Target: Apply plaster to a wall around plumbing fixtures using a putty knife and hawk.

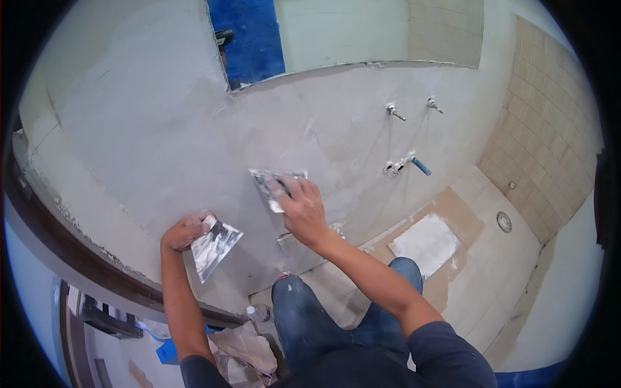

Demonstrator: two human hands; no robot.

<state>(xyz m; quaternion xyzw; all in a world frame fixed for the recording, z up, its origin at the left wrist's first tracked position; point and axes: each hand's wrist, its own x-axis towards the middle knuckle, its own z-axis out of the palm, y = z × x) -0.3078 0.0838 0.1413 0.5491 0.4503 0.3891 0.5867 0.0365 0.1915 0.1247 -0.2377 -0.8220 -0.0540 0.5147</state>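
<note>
My right hand [304, 212] presses a wide metal putty knife [264, 189] against the grey-white plastered wall [174, 142], with fingers spread over the back of its blade. To the left and lower, my left hand [183, 233] grips a second putty knife [217, 251]. Its shiny blade is smeared with white filler and points down and right, apart from the first knife. White residue coats the fingers of both hands. The handles are mostly hidden by my hands.
A mirror [349, 32] hangs above. Two pipe stubs [394, 112] and a blue pipe [420, 165] stick out at right. Below are a white-smeared board [427, 242], a floor drain [504, 222], a clear bottle [259, 313] and a crumpled paper bag [242, 352]. A dark frame edge [97, 258] curves at left.
</note>
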